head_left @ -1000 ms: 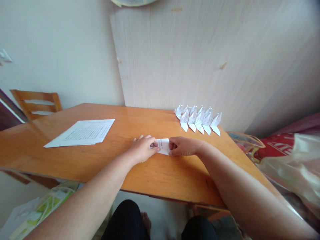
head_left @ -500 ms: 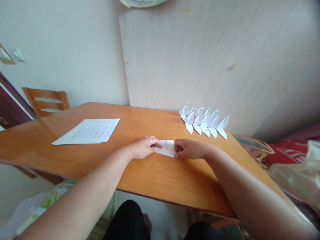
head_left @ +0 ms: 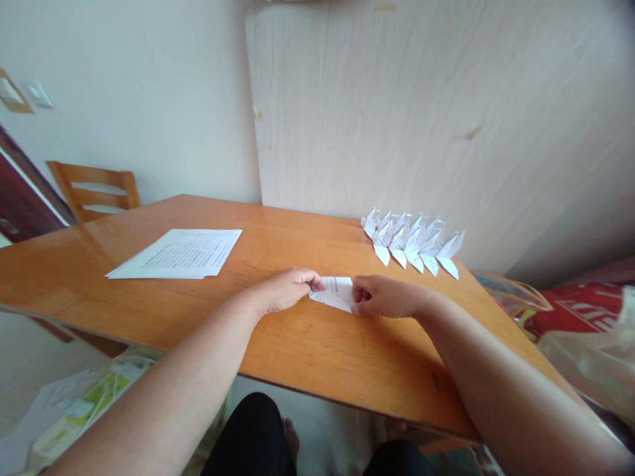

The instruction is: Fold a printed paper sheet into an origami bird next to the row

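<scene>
A small folded piece of printed paper (head_left: 338, 291) lies on the wooden table in front of me, between my hands. My left hand (head_left: 290, 289) has its curled fingers closed on the paper's left end. At the opposite end, my right hand (head_left: 384, 295) pinches the right edge between thumb and bent fingers. Lines of print show on the paper's upper face, and its lower edge slants. Beyond my right hand, several folded paper pieces with pointed, wing-like tips (head_left: 414, 246) stand close together in rows.
A stack of printed sheets (head_left: 186, 254) rests on the left of the table (head_left: 297, 350). Behind it is a wooden chair (head_left: 99, 188). A pale board (head_left: 357, 119) rises along the table's back edge. Bags, one red (head_left: 578, 307), sit beyond the right edge.
The view has shifted a little. Both hands stay at the two ends of the folded paper, and slightly more of its printed face shows between them.
</scene>
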